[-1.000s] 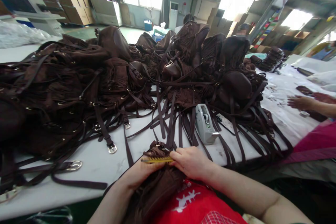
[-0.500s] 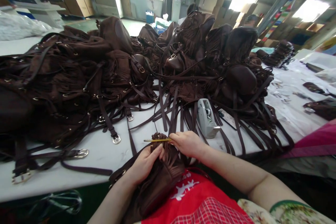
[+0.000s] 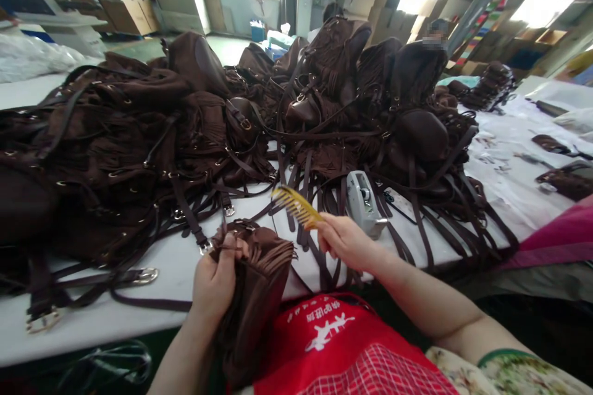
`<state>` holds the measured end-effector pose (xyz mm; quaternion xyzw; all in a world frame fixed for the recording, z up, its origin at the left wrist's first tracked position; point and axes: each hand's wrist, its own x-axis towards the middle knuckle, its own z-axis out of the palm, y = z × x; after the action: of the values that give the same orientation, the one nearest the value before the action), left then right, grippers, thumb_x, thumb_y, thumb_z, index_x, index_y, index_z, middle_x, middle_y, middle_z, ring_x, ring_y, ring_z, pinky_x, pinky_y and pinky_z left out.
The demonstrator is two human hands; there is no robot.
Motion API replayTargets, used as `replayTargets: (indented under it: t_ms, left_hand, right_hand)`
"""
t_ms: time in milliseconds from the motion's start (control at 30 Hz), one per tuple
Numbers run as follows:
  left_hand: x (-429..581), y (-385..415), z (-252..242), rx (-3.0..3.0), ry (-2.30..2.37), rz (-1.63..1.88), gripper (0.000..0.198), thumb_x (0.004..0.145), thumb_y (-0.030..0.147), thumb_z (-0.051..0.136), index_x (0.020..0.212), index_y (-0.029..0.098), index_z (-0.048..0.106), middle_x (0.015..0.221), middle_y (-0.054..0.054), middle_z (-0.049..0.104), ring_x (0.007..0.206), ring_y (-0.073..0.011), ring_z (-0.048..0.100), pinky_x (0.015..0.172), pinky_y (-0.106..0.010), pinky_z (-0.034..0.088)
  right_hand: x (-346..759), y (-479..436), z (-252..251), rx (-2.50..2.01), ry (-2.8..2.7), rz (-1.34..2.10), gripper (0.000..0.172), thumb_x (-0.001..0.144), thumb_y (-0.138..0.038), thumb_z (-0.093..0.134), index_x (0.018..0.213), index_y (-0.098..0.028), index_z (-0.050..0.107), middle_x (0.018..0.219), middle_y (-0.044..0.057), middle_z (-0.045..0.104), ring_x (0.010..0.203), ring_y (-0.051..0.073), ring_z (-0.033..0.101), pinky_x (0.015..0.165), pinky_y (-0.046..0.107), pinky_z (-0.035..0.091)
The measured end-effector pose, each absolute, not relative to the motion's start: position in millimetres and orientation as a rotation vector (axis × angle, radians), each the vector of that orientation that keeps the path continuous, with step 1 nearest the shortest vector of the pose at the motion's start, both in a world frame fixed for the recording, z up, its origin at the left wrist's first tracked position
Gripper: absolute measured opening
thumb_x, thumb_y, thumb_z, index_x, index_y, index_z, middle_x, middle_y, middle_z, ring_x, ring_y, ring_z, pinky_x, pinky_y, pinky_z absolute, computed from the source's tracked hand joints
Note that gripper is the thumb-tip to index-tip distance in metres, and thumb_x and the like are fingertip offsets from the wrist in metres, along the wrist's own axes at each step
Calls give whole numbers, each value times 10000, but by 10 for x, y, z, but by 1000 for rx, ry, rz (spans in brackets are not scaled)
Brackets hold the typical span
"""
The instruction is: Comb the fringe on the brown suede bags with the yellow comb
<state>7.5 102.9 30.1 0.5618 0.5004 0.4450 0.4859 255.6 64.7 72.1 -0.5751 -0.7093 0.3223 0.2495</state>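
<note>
A dark brown fringed bag (image 3: 259,284) hangs at the table's front edge, close to my body. My left hand (image 3: 215,278) is closed on the gathered top of this bag, thumb uppermost. Strips of fringe fan out along the bag's right side. In my right hand (image 3: 340,241) is a yellow comb (image 3: 296,205), pinched at one end. Its teeth point down and toward me, and it is held up apart from the bag, to the right and above it.
A large heap of similar brown bags (image 3: 115,142) covers the back of the white table (image 3: 171,253). Straps and buckles trail toward the front edge. A grey tape dispenser (image 3: 364,203) stands just beyond my right hand. Two people are partly visible behind the heap.
The comb has lifted off the fringe and turned so its teeth show. My left hand has moved left with the bag, whose fringe now swings out to the right.
</note>
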Motion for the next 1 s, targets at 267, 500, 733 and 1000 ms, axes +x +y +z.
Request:
replayTargets:
  t_ms: [267,500,733,1000]
  left_hand:
    - [-57,1109,179,1566,1451,1145,426,885,537,399,759,177,588,797,-71,651,786,-215,593,768,-311,454]
    - [-234,1230,459,1881,1686,1188,427,900,464,351,771,169,633,788,-99,678,818,-249,630,784,-339,466]
    - [-452,1607,1371,1872,2375,1400,435,907,391,320,815,116,644,864,-205,661,895,-335,623,808,-422,447]
    - [-363,2022,985,1539,1457,789,411,832,482,463,768,137,675,724,-123,698,670,-254,660,599,-329,508]
  right_hand:
    - [2281,413,404,-1810,-2319,389,291,974,-334,327,1079,-210,569,903,63,690,798,175,650,669,248,425]
    - [2633,778,325,-2154,-2142,429,344,981,-375,287,933,-197,578,753,40,668,667,175,631,564,251,370]
    - [2555,765,468,-1542,-1642,649,400,969,-459,266,857,-182,532,596,-20,524,521,119,504,510,226,369]
    - [2236,771,408,-1330,-1526,940,418,965,-475,260,1056,-167,528,627,-33,522,414,86,420,396,200,330]
